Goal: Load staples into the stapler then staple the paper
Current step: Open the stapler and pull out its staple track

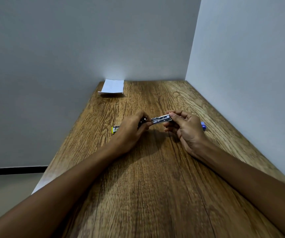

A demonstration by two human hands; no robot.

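Note:
A small metal stapler is held just above the wooden table, lying sideways between both hands. My left hand pinches its dark left end with fingertips and thumb. My right hand grips its shiny right end, thumb on top. Part of the stapler is hidden under the fingers, and I cannot tell whether staples are inside. A yellow staple box lies on the table beside my left wrist. A folded stack of white paper rests at the table's far left corner against the wall.
A blue pen-like object pokes out behind my right hand. Grey walls close the table at the back and along the right. The table's left edge drops to the floor.

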